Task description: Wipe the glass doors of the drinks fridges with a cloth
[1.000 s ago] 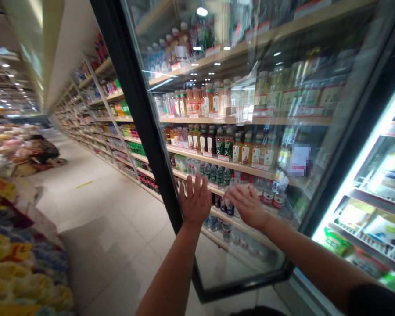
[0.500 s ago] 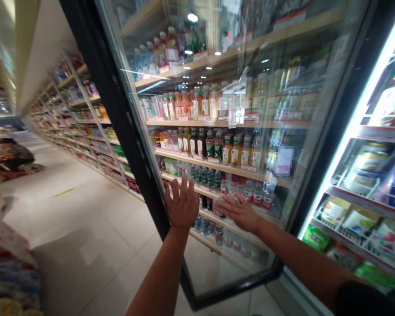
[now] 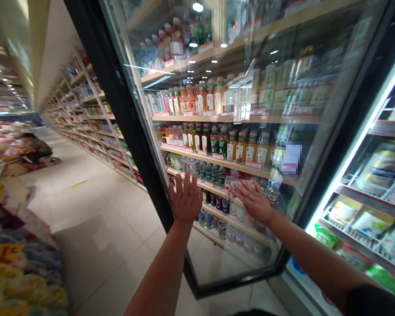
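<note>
A glass refrigerator door (image 3: 228, 285) with a black frame stands ajar in front of me. My left hand (image 3: 186, 199) lies flat against its glass near the left frame bar, fingers spread upward, with nothing in it. Further right, my right hand (image 3: 252, 197) rests on the same pane, fingers stretched out and pointing left. A pale patch shows by its fingertips; whether it is a thin cloth or a reflection I cannot tell. Through the glass appear shelves with bottled drinks (image 3: 246, 147), some covered by my hands and by reflections.
At right is the lit cooler with packaged goods on wire shelves (image 3: 375, 206). Long store shelving (image 3: 98, 114) runs along the aisle at left. A person (image 3: 36, 147) crouches by a display far left. Yellow packaged goods (image 3: 23, 281) stand at lower left, beside the tiled floor (image 3: 108, 224).
My right hand has slid slightly right and up on the glass, its fingers tilting more upward. My left hand stays flat near the frame. The view has shifted a little left.
</note>
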Demonstrator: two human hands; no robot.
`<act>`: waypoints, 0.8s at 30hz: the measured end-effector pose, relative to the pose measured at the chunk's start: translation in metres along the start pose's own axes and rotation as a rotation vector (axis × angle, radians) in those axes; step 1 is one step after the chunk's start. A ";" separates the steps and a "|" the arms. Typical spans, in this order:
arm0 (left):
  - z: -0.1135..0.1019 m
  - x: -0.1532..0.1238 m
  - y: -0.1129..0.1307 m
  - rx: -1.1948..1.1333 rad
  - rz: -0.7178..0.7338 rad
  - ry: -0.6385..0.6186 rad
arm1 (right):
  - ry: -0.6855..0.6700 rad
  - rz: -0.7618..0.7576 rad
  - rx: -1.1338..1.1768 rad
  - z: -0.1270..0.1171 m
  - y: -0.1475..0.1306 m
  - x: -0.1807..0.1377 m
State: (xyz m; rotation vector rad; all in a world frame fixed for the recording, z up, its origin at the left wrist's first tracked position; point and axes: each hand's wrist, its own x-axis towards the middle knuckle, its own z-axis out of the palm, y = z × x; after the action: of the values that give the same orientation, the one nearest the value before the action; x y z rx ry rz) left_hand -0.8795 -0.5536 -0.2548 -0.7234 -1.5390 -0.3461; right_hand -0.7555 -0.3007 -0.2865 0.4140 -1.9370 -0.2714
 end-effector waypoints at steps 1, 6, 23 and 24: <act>0.000 0.000 0.000 -0.001 -0.003 -0.002 | 0.034 0.058 -0.019 -0.003 0.008 0.003; -0.001 0.001 0.003 0.005 -0.005 -0.003 | 0.223 0.319 -0.119 -0.004 0.031 0.012; -0.001 0.001 0.004 -0.071 -0.021 0.030 | 0.135 0.427 -0.075 0.003 0.020 -0.047; -0.002 0.002 0.004 -0.068 -0.016 0.032 | 0.114 0.422 -0.080 0.006 0.012 -0.057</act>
State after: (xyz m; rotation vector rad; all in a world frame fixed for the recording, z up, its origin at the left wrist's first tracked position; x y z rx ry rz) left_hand -0.8755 -0.5509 -0.2537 -0.7551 -1.5099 -0.4218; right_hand -0.7427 -0.2663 -0.3322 -0.0362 -1.8428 -0.0474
